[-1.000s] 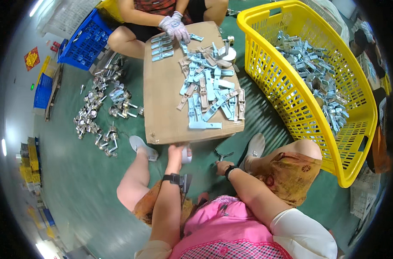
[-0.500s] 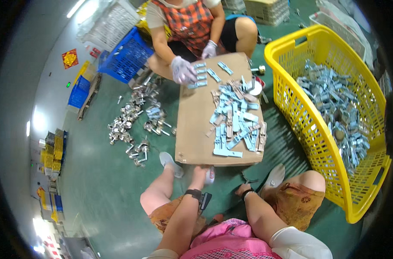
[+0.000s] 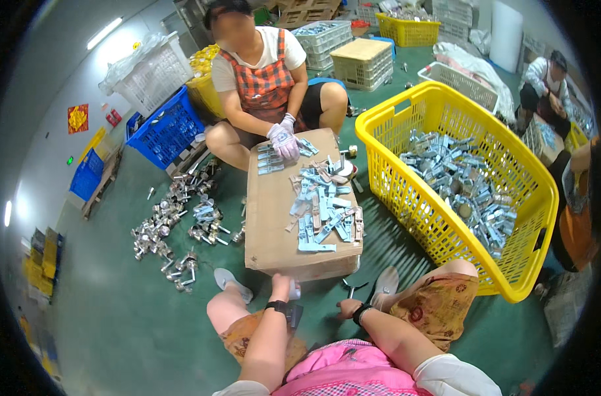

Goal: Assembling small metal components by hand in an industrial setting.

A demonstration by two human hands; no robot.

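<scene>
Below the near edge of a cardboard box (image 3: 264, 218), my left hand (image 3: 282, 286) is closed beside a small white object (image 3: 294, 289), which it seems to hold; its kind is unclear. To its right, my right hand (image 3: 348, 307) is closed at the lower end of a Y-shaped metal tool (image 3: 354, 288). Light-blue and beige plastic clip-like pieces (image 3: 323, 204) lie heaped on the box's right half. Across from me, a co-worker's gloved hands (image 3: 284, 141) are over short rows of blue pieces (image 3: 270, 160) at the box's far end.
A large yellow basket (image 3: 406, 204) with blue-and-metal parts (image 3: 462, 181) stands to the right. Metal fittings (image 3: 158, 221) are piled on the green floor at left. Blue crates (image 3: 162, 135) and white crates (image 3: 363, 64) stand farther back. Another person (image 3: 548, 89) sits at far right.
The view has tilted up, showing more of the room. The co-worker's hands have come together over the blue pieces. My hands stay low by the box's near edge.
</scene>
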